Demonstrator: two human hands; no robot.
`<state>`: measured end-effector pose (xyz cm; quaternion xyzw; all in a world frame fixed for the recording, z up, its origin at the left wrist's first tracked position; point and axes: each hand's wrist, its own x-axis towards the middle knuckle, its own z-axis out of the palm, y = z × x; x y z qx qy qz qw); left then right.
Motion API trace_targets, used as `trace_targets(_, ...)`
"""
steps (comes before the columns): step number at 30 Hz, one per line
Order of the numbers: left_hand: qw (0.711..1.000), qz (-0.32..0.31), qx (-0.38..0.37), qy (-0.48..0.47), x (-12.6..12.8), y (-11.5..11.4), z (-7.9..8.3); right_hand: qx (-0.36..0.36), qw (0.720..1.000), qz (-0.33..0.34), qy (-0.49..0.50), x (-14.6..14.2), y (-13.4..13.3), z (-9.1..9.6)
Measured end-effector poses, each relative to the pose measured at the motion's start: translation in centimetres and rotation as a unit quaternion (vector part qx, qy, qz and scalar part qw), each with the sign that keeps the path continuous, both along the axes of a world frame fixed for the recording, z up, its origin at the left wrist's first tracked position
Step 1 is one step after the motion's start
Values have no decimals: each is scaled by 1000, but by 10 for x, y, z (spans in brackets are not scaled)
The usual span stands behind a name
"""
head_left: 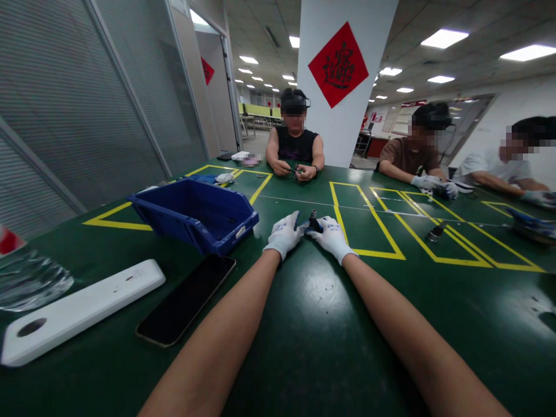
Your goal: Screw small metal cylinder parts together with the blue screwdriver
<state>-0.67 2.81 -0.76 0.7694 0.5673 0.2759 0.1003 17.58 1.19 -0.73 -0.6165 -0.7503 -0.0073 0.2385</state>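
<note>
Both my hands wear white gloves with blue on the fingers, and they meet over the green table. My right hand (330, 236) is closed round a small black part with a silver metal cylinder on top (313, 216), which stands roughly upright. My left hand (284, 234) is close beside it on the left, fingers curled in towards the black part. What those left fingers hold, if anything, is hidden. A blue plastic bin (195, 217) is left of my left hand, its inside dark.
Left of my arm lie a black phone (186, 301), a long white device (82, 313) and a clear bottle (32, 278). Yellow tape (377, 253) outlines rectangles on the table (321, 324). A dark part (435, 233) lies to the right. A person (295, 142) sits opposite; others sit at right.
</note>
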Motion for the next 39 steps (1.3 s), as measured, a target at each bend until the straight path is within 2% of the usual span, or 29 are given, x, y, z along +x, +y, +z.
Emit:
trace_targets(3,997,51,-10,54,0,11,2,0,999,-31,-28,-3,20,3)
trace_targets(8,992,45,-10,121,4,30,2,-8,995,-69,-72,-9,56,8)
trace_targets(13,989,58,-28,132,8,57,2,-17,993,-79,-81,-17,92,11)
trace_targets(19,991,45,-35,118,9,86,0,-36,992,-105,-63,-24,140,9)
trace_targets(24,992,51,-24,113,11,103,-6,-10,994,-109,-26,-23,165,2)
trace_targets(31,994,42,-24,99,12,110,-9,17,997,-56,47,-31,183,0)
trace_targets(36,994,29,-16,104,15,109,-12,-17,996,-46,70,-30,204,-11)
trace_targets(39,995,26,-23,92,16,107,-11,-5,996,-34,77,-27,212,-18)
